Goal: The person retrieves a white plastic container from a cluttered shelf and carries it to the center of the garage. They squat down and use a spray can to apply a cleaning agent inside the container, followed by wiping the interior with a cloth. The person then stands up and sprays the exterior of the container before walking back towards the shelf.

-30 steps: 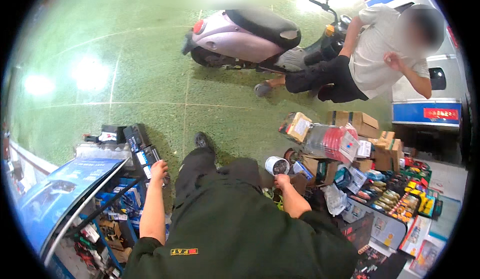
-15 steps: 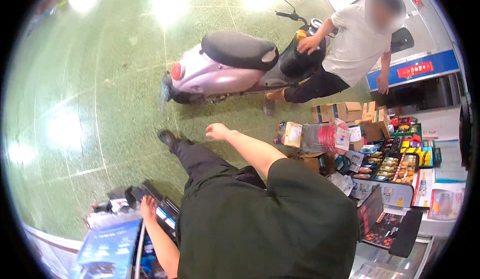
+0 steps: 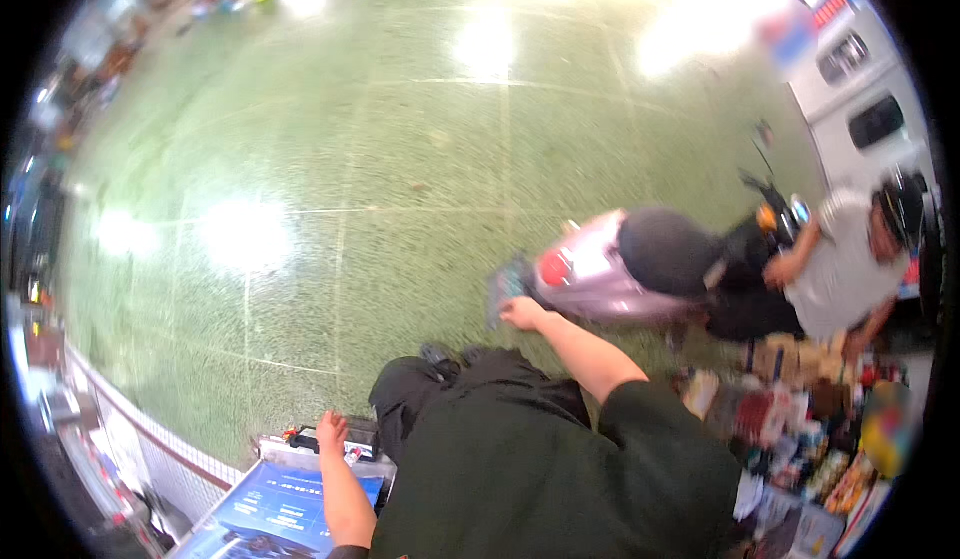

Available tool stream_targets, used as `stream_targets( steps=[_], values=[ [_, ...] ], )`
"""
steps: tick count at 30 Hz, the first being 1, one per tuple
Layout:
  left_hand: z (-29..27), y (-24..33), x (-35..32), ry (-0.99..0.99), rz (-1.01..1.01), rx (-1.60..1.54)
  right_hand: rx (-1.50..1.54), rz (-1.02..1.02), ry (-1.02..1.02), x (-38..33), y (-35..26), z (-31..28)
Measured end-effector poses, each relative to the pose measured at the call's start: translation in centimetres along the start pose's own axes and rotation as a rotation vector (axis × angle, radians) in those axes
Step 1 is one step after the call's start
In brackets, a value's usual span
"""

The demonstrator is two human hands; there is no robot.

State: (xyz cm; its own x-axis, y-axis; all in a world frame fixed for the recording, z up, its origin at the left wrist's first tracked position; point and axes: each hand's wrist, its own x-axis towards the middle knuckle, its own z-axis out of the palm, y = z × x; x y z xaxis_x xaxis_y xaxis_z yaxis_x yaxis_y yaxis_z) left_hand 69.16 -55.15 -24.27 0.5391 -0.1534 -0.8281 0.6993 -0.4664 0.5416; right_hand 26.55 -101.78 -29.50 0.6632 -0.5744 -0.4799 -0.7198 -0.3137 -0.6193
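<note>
Two hazards stand nearest to you, as I judge it: a bump against the lilac-pink scooter with a black seat and red tail light [image 3: 610,284], right of centre in the frame, and a snag on the blue printed panel [image 3: 275,504] at the lower left. The scooter's tail lies just beyond your right hand [image 3: 521,312] in the picture, so one careless step or swing of that arm could knock it; the person in a pale shirt [image 3: 845,264], at the right edge with an arm toward the handlebars, could also shift it toward you. A wide swing of your right elbow might catch the crowded heap of boxes and packages [image 3: 775,409] at the lower right, while glare on the green speckled floor [image 3: 400,159] could hide something underfoot. As for your hands, the left hand [image 3: 332,429], lower left of centre, has its fingers loosely parted and seems to hold nothing; it overlaps the dark case [image 3: 365,439] behind the panel, though contact cannot be told. Your right hand, near the middle, is loosely curled with nothing visible in it; blur hides how far its fingers part, and whether it touches the scooter's tail is unclear.
</note>
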Motion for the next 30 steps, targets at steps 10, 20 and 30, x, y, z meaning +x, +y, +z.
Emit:
stream_targets(
  steps=[10,20,30],
  values=[
    [5.9,12.6,16.1,-0.03,-0.28,0.115,0.03,0.421,-0.231,21.2,-9.1,-3.8],
    [6.8,40.2,32.1,0.049,-0.131,0.338,0.183,0.569,-0.148,44.2,-27.9,-10.6],
    [8.9,67.9,49.7,0.145,0.117,0.329,-0.112,0.18,-0.209,81.7,-44.6,-19.6]
  ],
)
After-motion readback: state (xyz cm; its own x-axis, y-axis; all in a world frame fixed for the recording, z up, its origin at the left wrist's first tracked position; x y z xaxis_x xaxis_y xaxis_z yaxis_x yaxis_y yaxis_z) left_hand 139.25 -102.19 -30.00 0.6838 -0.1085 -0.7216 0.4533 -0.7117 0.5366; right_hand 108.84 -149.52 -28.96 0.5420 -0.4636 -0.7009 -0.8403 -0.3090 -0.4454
